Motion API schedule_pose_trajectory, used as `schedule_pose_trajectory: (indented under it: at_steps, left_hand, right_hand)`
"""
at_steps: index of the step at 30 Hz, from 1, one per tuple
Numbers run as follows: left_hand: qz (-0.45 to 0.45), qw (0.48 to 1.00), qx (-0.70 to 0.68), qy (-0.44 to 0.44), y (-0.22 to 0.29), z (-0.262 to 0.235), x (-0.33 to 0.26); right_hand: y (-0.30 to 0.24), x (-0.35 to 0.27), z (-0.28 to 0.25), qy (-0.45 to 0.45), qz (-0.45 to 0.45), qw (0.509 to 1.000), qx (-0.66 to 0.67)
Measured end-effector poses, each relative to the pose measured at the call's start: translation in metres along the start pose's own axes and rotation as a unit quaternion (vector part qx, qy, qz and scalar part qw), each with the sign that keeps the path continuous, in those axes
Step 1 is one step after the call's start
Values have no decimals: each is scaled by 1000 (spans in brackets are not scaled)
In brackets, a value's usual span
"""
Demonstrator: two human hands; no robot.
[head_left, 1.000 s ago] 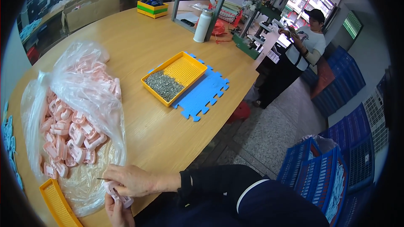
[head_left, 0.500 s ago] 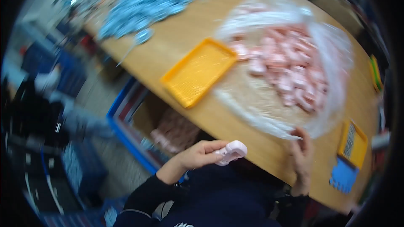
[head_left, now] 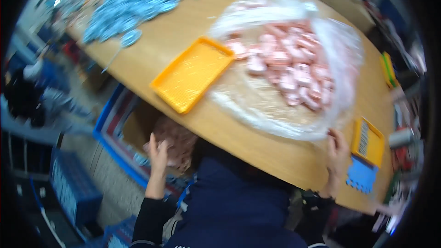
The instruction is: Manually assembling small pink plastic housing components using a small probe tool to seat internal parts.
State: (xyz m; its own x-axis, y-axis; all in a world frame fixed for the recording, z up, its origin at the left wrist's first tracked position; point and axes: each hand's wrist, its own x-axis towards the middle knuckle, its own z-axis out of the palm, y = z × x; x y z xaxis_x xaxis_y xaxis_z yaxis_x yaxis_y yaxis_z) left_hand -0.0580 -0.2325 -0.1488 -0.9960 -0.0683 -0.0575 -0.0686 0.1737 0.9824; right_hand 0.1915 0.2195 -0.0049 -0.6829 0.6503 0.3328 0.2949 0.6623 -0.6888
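My left hand hangs over an open carton of pink plastic pieces, its fingers apart and nothing seen in them. The carton is low, left of the table's near edge. My right hand is at the near right of the table, beside the rim of a clear plastic bag. Its fingers are curled together; what they hold, if anything, is too small and blurred to tell. On the opened bag lies a heap of pale pink plastic parts.
A yellow tray stands left of the bag. Light-blue packets are piled at the far left of the table. A smaller yellow tray and a blue toothed piece lie at the right. A blue crate surrounds the carton.
My left hand has moved left and down to the carton; the pale pink part it held is gone from it. The right hand stays near the bag's rim. The view has shifted.
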Motion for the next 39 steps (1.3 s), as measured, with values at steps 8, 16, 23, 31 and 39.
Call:
schedule_pose_trajectory:
  at_steps: [8,16,23,31,39]
  left_hand:
    - [105,883,170,-426,20,84,-42]
    - [34,827,296,-476,-7,101,-22]
    - [234,732,466,-439,97,109,-74]
    - [290,665,470,-502,113,124,-63]
    - [63,537,247,-804,197,152,-83]
  right_hand:
    - [4,-10,-19,105,67,991,-52]
    - [-74,40,25,14,-148,988,45]
    - [-22,50,84,46,-170,970,-168]
    - [-8,-54,-31,78,40,993,-81]
    - [41,-145,-73,98,257,929,-249]
